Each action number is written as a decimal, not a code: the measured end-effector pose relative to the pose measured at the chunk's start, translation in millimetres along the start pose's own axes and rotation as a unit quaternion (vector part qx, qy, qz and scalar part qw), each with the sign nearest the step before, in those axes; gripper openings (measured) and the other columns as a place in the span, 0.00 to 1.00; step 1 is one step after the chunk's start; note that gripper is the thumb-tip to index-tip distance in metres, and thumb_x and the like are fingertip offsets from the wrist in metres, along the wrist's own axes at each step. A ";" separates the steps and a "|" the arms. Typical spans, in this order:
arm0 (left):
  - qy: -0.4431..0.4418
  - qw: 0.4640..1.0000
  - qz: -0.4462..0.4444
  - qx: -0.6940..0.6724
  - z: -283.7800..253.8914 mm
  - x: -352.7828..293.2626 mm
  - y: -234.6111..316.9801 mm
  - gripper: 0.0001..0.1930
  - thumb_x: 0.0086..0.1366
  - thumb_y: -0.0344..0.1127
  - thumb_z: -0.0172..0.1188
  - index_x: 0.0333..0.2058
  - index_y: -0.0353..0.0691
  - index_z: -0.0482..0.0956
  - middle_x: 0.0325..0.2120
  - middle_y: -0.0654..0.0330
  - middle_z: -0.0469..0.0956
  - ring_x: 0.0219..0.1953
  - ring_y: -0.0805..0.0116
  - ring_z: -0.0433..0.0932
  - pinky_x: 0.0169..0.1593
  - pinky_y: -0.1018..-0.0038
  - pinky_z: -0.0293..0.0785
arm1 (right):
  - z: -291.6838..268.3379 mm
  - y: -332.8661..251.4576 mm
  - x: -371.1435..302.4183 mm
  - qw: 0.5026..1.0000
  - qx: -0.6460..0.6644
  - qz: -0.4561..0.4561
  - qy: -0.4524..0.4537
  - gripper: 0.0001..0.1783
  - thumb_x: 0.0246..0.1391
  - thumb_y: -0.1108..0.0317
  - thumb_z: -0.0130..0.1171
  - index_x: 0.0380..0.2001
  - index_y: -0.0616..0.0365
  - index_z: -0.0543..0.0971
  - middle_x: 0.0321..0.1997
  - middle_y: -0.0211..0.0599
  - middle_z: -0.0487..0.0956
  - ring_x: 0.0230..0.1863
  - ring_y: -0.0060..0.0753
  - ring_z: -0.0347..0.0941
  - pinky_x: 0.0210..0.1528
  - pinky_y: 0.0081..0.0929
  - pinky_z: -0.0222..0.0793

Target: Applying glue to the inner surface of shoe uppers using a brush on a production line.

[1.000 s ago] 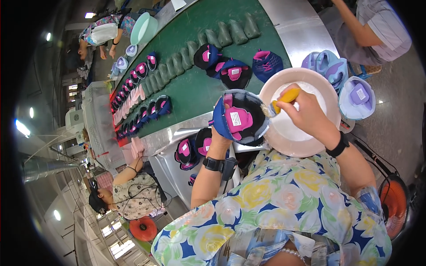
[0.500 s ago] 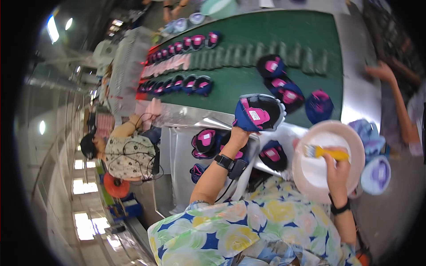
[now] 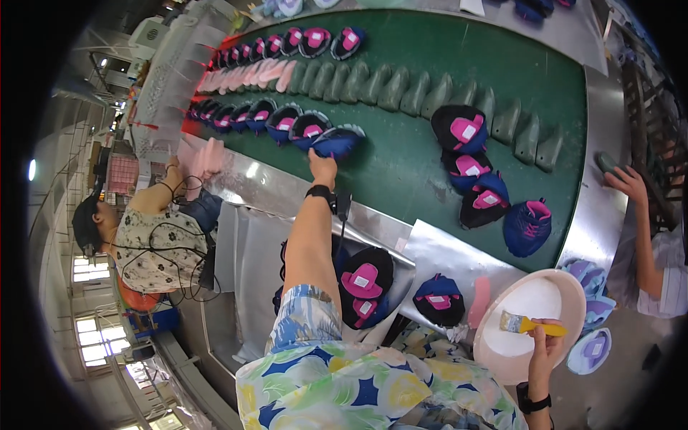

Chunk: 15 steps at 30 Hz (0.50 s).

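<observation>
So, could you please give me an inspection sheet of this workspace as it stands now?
Surface: green tabletop, metal border.
Job's things: navy shoe upper ending the near row; yellow-handled brush; pale pink basin, white inside.
Clutter: pink strip beside the basin.
Hands: left hand touches the upper, grip partly hidden; right hand holds the brush over the basin.
Cables: dark cable below the left wrist.
Surroundings: co-worker at left; another person's hand at right.

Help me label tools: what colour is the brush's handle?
The brush's handle is yellow, seen best in the head view.
</observation>
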<state>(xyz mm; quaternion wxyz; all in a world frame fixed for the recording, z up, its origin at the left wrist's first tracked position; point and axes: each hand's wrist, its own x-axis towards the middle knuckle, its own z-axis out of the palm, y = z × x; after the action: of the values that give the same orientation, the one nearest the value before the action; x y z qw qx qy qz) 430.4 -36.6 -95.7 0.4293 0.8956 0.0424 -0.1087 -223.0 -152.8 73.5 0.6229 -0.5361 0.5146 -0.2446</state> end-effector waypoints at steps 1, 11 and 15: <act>0.091 0.992 0.033 0.079 19.6 -6.4 3.2 0.28 0.59 0.25 0.53 0.61 0.32 0.63 0.57 0.44 0.68 0.56 0.42 0.71 0.63 0.60 0.65 | -1.1 0.7 -2.3 1.000 -0.014 0.012 0.010 0.08 0.62 0.75 0.54 0.44 0.61 0.71 0.45 0.38 0.77 0.42 0.24 0.74 0.46 0.24 0.72; -0.121 0.819 0.538 0.160 85.5 -95.3 72.5 0.21 0.59 0.34 0.60 0.52 0.37 0.73 0.48 0.49 0.75 0.54 0.48 0.71 0.58 0.54 0.63 | -0.7 9.2 0.4 0.999 -0.033 0.036 0.007 0.09 0.65 0.70 0.55 0.46 0.59 0.71 0.45 0.36 0.77 0.43 0.25 0.74 0.46 0.23 0.72; -0.164 0.768 0.603 0.137 188.5 -186.5 105.2 0.34 0.53 0.51 0.69 0.54 0.38 0.72 0.54 0.48 0.70 0.57 0.44 0.68 0.62 0.53 0.62 | 1.1 17.4 -8.2 0.998 -0.022 0.048 0.023 0.08 0.62 0.76 0.54 0.44 0.61 0.71 0.44 0.39 0.77 0.44 0.28 0.75 0.48 0.26 0.73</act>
<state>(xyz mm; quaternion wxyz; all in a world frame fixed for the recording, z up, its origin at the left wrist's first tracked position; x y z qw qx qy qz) 236.9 -246.1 -87.2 0.2800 0.7544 -0.5932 0.0225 -229.2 -140.0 60.4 0.6098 -0.5187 0.5591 -0.2156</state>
